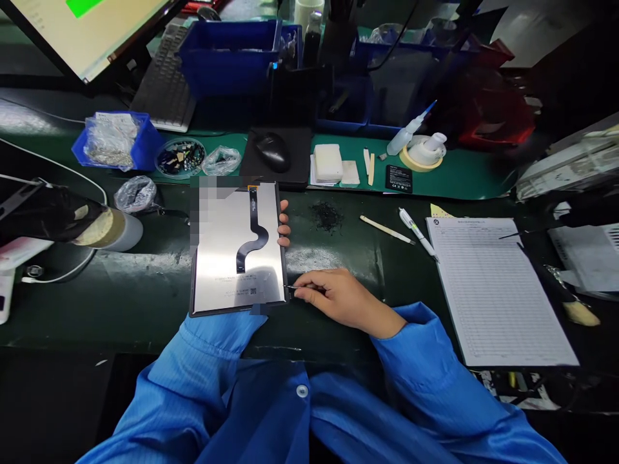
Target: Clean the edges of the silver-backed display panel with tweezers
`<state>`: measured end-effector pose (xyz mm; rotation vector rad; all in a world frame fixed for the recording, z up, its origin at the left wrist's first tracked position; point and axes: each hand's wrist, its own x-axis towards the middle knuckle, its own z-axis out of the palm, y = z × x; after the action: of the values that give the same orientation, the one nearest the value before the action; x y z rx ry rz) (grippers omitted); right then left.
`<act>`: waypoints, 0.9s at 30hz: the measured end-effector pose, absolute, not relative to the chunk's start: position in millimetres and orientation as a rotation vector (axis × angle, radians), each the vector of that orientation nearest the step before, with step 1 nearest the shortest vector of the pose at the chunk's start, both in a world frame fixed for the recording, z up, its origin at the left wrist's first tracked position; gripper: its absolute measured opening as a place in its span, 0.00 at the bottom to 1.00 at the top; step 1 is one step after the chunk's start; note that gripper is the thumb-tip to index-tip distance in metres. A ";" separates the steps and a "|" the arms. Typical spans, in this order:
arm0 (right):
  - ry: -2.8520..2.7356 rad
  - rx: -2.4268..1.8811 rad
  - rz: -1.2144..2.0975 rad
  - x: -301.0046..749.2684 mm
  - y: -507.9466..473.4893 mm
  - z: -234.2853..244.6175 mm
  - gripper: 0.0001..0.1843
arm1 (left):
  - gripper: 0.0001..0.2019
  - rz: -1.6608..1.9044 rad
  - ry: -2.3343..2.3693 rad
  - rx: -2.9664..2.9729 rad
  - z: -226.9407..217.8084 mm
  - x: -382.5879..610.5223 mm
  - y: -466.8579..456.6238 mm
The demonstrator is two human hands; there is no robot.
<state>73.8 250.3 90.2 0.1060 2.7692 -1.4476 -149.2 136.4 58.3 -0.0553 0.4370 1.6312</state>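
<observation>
A silver display panel (227,258) with a black flex cable (253,232) running down its back is held tilted above the dark bench. My left hand (284,225) supports it from beneath; only the fingertips show, curled round its right edge. My right hand (333,296) is closed in a pinch on thin tweezers (291,288), whose tip touches the panel's lower right edge. Both arms wear blue sleeves.
A form sheet (493,290) lies to the right, with a pen (416,232) and a thin stick (385,229) beside it. Behind are a mouse (273,151), white blocks (327,161), a squeeze bottle (409,132), tape roll (422,158), blue bins (116,138), a keyboard (167,80).
</observation>
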 end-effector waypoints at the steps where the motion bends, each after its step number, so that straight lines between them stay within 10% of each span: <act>1: 2.749 0.151 -1.465 74.0 250.0 90.4 0.04 | 0.15 1.636 0.433 -0.055 58.8 -149.1 136.4; 27: 2.839 0.070 -1.371 74.0 252.2 90.6 0.03 | 0.11 1.617 0.559 -0.084 64.9 -150.7 139.0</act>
<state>74.0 252.2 90.6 0.0701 2.8392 -1.3713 -150.7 139.0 64.9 -0.0842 0.5592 1.6170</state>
